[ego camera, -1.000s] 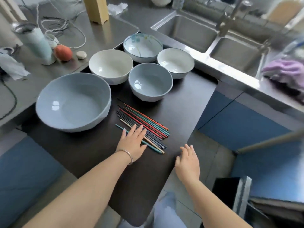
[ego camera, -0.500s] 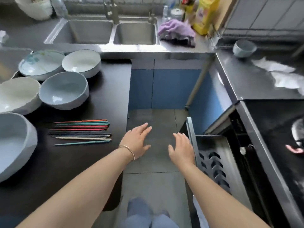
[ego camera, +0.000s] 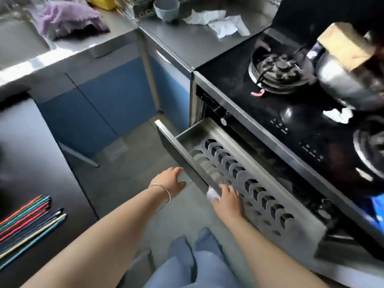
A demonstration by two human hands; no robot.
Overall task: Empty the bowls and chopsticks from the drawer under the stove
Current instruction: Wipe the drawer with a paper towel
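Observation:
The steel drawer [ego camera: 209, 134] under the black stove [ego camera: 291, 113] stands pulled out, and its slotted rack holds no bowls or chopsticks that I can see. My left hand [ego camera: 172, 180] presses flat against the outside of the drawer's front panel. My right hand [ego camera: 227, 199] rests on the top edge of that panel, fingers reaching over into the drawer. Several coloured chopsticks [ego camera: 27, 223] lie on the dark counter at the lower left.
A small blue bowl [ego camera: 166, 8], crumpled paper [ego camera: 220, 22] and a purple cloth [ego camera: 68, 19] sit on the steel worktop at the back. A steel pot [ego camera: 345, 80] stands on the stove by a gas burner [ego camera: 278, 69]. Blue cabinet doors [ego camera: 99, 113] face the floor gap.
My view has swung right from the counter with bowls to the stove. Both hands have left the chopsticks and moved forward onto the drawer's front panel.

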